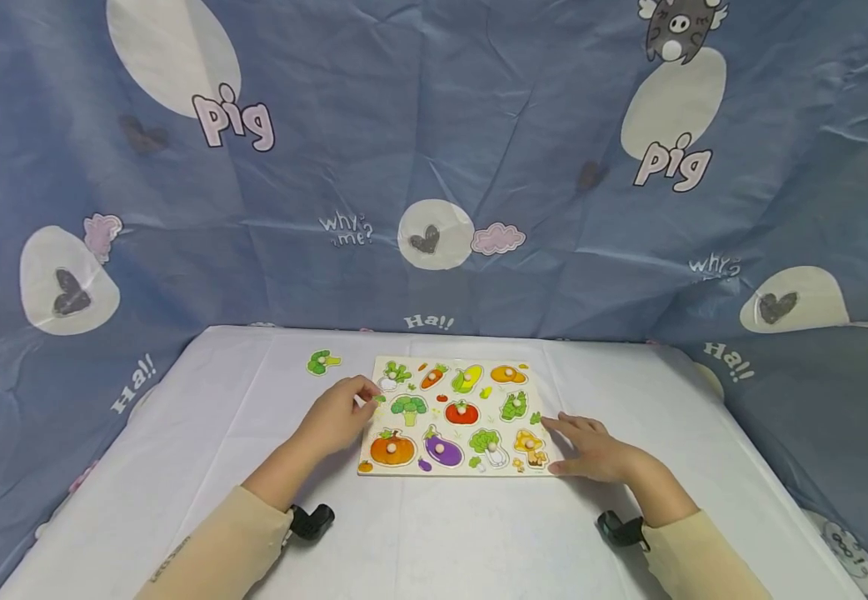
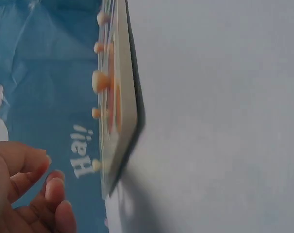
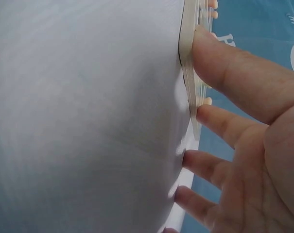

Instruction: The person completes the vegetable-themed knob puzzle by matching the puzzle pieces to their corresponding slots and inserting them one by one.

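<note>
A wooden vegetable puzzle board point(image 1: 434, 429) lies on the white table, its knobbed pieces including a pumpkin point(image 1: 392, 448), an eggplant point(image 1: 443, 447) and a tomato point(image 1: 462, 412). Off the board, beyond its left edge, is a broccoli piece point(image 1: 322, 362). My left hand point(image 1: 341, 414) hovers at the board's left edge, fingers loosely bent with nothing between them in the left wrist view. My right hand point(image 1: 591, 450) is spread at the opposite edge. There its thumb point(image 3: 212, 56) and index finger touch the board's side, while the other fingers rest on the tablecloth.
A white cloth covers the table point(image 1: 464, 542). Behind and around it hangs a blue curtain point(image 1: 329, 167) with pig drawings and lettering. Black camera mounts point(image 1: 312, 522) sit on both wrists, below the sleeves' cuffs.
</note>
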Demonstrator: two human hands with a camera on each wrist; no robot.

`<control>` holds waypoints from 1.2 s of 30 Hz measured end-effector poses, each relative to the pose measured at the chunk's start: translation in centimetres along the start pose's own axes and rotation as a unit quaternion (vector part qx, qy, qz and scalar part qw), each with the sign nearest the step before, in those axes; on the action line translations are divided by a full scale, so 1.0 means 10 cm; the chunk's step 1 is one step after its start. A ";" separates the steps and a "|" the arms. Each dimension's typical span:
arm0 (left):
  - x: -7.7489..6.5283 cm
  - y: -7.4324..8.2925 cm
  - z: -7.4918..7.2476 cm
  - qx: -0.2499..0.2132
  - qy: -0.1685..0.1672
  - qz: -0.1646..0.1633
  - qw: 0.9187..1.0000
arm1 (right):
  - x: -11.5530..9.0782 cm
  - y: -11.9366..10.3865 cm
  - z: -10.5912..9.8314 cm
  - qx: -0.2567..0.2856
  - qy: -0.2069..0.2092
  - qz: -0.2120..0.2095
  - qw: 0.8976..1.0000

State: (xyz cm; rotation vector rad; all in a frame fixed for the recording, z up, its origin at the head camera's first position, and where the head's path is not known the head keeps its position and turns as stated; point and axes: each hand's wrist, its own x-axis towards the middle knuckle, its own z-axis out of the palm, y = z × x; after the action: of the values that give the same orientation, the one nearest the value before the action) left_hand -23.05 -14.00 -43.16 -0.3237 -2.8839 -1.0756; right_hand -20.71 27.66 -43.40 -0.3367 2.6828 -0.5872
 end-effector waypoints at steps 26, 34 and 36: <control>0.34 -0.45 -0.17 -0.009 0.113 -0.090 0.989 | 0.00 -0.01 0.01 -0.002 -0.002 0.006 1.000; 0.46 -0.52 -0.22 -0.008 0.098 -0.113 0.989 | -0.01 -0.04 -0.01 -0.003 0.003 0.001 1.000; 0.49 -0.54 -0.24 -0.009 0.093 -0.117 0.989 | -0.02 -0.04 -0.01 -0.002 0.003 0.002 1.000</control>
State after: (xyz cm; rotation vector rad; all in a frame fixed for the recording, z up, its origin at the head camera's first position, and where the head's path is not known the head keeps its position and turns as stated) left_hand -29.04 -18.70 -44.28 0.1134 -2.7949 -1.0963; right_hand -20.53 27.36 -43.11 -0.3303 2.6908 -0.5817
